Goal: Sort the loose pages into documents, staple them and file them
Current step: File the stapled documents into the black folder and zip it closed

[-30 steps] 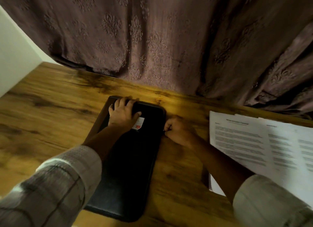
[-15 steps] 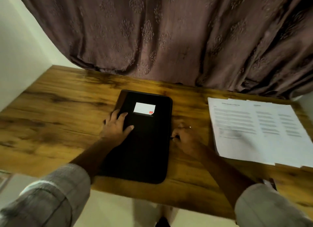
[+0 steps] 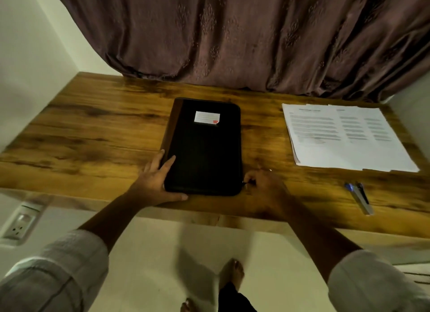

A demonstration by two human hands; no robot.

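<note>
Wooden desk (image 3: 93,130) stands against a brown curtain (image 3: 232,37); lighting is dim. A black zip folder (image 3: 204,153) with a white label (image 3: 207,117) lies closed at the desk's centre, its near edge close to the desk's front.

The left hand (image 3: 156,181) braces the folder's near left corner, fingers straight along the left side and thumb laid along the near edge. The right hand (image 3: 263,183) sits at the near right corner with fingers curled and appears to pinch the zip pull (image 3: 244,183).

The loose pages (image 3: 344,137) lie in a fanned stack at the far right, well apart from the folder. A stapler (image 3: 359,199) lies near right, untouched.

Assessment: the step in hand is unzipping the folder; sorting and stapling are not yet begun. The next move calls for running the pull round the near corner while the left hand holds the folder steady.
</note>
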